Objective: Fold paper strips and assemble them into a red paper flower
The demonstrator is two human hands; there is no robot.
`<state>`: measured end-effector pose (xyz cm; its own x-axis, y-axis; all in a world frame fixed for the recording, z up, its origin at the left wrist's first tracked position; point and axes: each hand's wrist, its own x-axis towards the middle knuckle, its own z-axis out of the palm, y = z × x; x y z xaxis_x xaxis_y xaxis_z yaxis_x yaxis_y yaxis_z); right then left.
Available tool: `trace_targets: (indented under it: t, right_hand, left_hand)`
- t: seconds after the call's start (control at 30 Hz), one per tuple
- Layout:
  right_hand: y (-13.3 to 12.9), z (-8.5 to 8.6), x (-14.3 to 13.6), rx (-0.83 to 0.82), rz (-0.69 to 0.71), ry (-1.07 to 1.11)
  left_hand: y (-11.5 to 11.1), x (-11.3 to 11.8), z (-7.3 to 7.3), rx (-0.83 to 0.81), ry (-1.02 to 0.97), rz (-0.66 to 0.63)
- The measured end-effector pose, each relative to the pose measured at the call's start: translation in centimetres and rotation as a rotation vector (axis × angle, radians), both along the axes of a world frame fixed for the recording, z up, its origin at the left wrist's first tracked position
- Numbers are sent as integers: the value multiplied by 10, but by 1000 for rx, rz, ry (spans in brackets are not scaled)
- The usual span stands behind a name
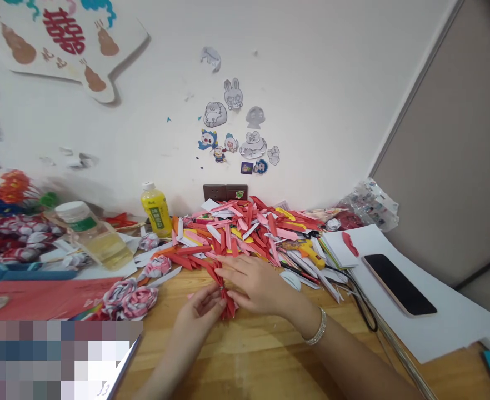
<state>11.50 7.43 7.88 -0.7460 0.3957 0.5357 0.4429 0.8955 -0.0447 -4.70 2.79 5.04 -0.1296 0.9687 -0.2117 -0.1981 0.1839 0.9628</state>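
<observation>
My left hand (205, 305) pinches a bundle of folded red paper strips (228, 307) from the left, just above the wooden table. The strips are gathered at a narrow middle that looks tied, and fan out above and below it. From the right, my right hand (251, 283) reaches over the same bundle, its thumb near the middle and its fingers lying across the upper part. The fingers partly hide the strips. Just beyond both hands spreads a heap of folded red, pink, yellow and white paper strips (245, 230).
Pink-and-white paper roses (130, 299) lie left, near a yellow drink bottle (156, 210) and a tilted clear jar (103, 241). Right of the heap are a yellow glue gun (305, 250) with a black cord, and a phone (399, 284) on white paper sheets (430, 333).
</observation>
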Motion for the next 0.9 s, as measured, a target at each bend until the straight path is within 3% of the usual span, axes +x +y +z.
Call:
trace_targets:
  t: [0.37,0.47,0.63,0.9]
  right_hand:
    - [4,-1,1,88,-152,-88]
    - [7,-6,-3,120,-110,-129]
    - [9,-9,-5,153,-77,-177]
    - [10,4,2,-114,16,-90]
  left_hand:
    - [2,6,-7,97,25,-68]
    - [1,6,-5,112,27,-54]
    - [1,5,-6,114,-9,-136]
    - [6,-4,-22,58,-77,-208]
